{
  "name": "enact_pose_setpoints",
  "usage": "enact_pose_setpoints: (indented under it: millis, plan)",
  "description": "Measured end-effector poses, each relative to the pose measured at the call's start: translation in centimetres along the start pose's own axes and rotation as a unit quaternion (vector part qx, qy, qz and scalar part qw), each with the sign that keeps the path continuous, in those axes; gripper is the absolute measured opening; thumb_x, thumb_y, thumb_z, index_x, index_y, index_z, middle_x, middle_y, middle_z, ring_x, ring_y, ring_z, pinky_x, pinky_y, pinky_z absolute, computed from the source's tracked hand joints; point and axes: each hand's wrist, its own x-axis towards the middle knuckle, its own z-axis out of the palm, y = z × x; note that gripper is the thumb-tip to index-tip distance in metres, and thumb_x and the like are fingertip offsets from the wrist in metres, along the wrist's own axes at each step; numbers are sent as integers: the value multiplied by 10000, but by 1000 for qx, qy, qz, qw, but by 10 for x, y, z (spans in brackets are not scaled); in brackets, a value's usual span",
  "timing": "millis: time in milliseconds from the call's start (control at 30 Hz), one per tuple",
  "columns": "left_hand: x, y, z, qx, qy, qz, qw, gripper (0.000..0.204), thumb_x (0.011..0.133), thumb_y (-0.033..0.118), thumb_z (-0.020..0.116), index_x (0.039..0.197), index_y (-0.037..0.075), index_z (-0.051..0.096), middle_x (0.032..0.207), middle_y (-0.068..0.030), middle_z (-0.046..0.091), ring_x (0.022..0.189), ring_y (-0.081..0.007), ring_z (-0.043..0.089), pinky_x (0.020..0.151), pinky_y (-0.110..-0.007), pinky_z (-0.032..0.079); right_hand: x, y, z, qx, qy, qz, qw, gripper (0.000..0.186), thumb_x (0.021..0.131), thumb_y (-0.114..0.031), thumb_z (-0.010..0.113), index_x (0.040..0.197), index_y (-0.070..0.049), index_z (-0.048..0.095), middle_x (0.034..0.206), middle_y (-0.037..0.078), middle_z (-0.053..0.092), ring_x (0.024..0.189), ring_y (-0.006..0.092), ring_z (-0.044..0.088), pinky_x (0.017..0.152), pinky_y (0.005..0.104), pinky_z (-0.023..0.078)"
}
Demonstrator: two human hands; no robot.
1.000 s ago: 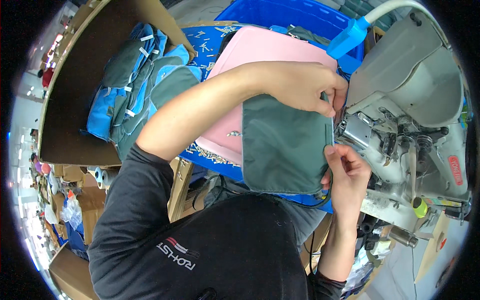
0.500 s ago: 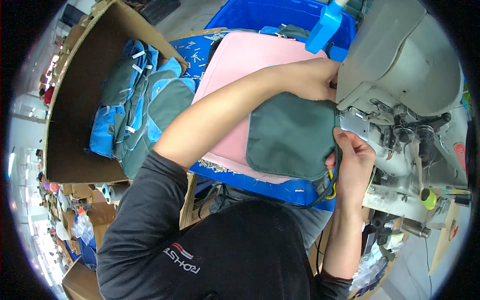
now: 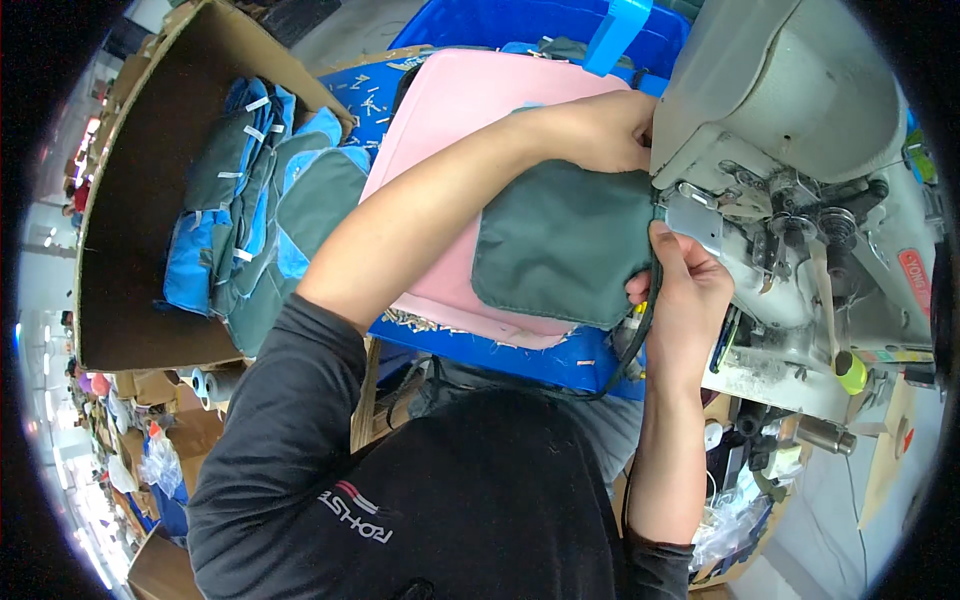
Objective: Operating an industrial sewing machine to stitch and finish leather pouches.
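A dark green fabric piece (image 3: 560, 245) lies over a pink board (image 3: 440, 110), its right edge at the sewing machine's metal plate (image 3: 690, 220). My left hand (image 3: 610, 130) reaches across the fabric to its far right corner, fingers curled onto it and partly hidden beside the machine head (image 3: 750, 80). My right hand (image 3: 690, 310) is closed on the fabric's right edge just below the plate, thumb on top, where a dark strip (image 3: 630, 360) runs down from it. The point where needle and fabric meet cannot be made out.
A cardboard box (image 3: 120, 280) at left holds several blue-and-green fabric pieces (image 3: 240, 170). A blue table (image 3: 500, 355) with scattered small scraps is under the board; a blue crate (image 3: 450, 20) stands behind. A blue lamp-like fitting (image 3: 615, 35) hangs at the top. Boxes and bags (image 3: 160, 450) fill the lower left.
Since a second ago the fabric and both hands have moved up to the machine's plate, so the fabric's edge meets it. My right thumb is higher in view, and the left fingertips became partly hidden.
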Motion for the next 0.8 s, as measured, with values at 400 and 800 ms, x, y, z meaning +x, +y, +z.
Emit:
enact_pose_setpoints:
  millis: [400, 800]
  plan:
    - [-67, 29, 44, 227, 271, 40, 934, 315, 785, 100, 670, 1076, 38, 567, 1059, -157, 573, 912, -333, 598, 779, -416, 490, -11, 3, -11, -70, -65, -21, 995, 175, 953, -160, 632, 933, 12, 660, 632, 30, 606, 459, 88, 546, 438, 217, 411]
    - [-111, 47, 91, 347, 211, 134, 904, 386, 709, 104, 690, 1093, 84, 659, 1148, -69, 628, 1008, -258, 605, 849, -368, 505, -129, -2, -42, -101, -332, -57, 936, 208, 974, -61, 529, 1175, -16, 556, 837, 89, 686, 808, 223, 702, 726, 337, 554]
